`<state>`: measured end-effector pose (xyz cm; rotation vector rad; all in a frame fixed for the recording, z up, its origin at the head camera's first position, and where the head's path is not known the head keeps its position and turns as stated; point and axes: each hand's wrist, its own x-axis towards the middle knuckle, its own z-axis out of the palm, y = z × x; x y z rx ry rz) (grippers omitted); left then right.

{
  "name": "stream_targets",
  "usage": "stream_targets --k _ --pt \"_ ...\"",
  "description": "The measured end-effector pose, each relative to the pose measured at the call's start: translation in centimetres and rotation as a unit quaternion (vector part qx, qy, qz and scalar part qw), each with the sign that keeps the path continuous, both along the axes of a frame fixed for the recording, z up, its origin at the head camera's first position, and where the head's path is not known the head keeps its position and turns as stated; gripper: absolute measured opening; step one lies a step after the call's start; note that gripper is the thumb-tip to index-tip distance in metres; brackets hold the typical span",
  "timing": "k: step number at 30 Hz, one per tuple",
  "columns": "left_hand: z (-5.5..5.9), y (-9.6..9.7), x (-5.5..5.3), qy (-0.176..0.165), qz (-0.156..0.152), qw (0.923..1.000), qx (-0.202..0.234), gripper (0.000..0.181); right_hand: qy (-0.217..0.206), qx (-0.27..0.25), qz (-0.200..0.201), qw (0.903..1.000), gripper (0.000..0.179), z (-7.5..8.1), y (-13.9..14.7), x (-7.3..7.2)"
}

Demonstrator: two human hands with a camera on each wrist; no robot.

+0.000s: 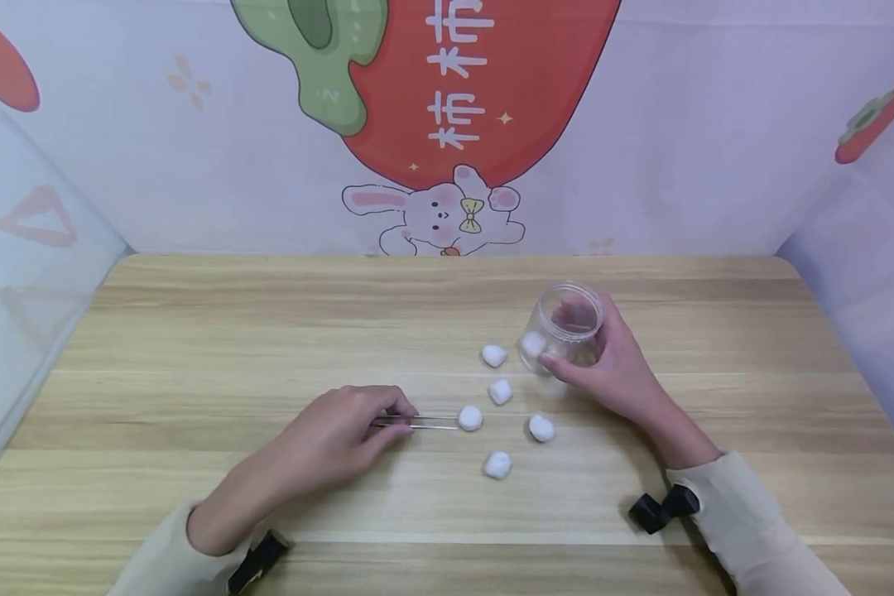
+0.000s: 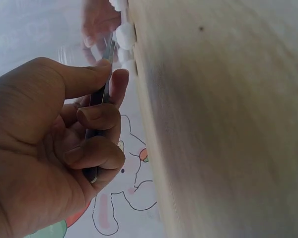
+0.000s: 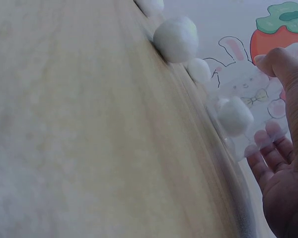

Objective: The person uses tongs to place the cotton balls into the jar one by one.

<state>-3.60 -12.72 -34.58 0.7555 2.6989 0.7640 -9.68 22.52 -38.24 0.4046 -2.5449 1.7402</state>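
Note:
My left hand [image 1: 328, 434] grips a pair of metal tweezers [image 2: 96, 99] between thumb and fingers. The two prongs point right, low over the table, and their tips reach a white cotton ball [image 1: 470, 418]. Farther back on the right, my right hand [image 1: 626, 372] holds a clear jar [image 1: 566, 333], thumb on the near side and fingers round the far side. The jar's mouth is uncovered, and one cotton ball [image 1: 533, 343] shows inside, near its left wall. Several loose cotton balls lie between the hands, among them one [image 1: 494, 356] just left of the jar.
Another cotton ball [image 1: 497, 465] is nearest the front, and one more [image 1: 541, 428] sits in front of the jar. The wood-grain table [image 1: 231, 331] ends at a printed cloth backdrop [image 1: 678, 149]. Black wrist devices [image 1: 663, 509] are fixed at both sleeves.

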Motion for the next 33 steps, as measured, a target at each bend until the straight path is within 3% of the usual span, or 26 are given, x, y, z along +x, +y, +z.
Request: stream_targets --k 13,33 --pt "-1.1 0.7 -0.1 0.03 -0.002 0.9995 0.004 0.012 0.005 -0.003 0.004 1.0 0.072 -0.1 -0.1 0.0" --pt "-1.5 1.2 -0.3 0.049 0.002 0.9987 -0.011 0.011 0.005 0.0 0.003 1.0 0.074 -0.1 0.0 -0.1"
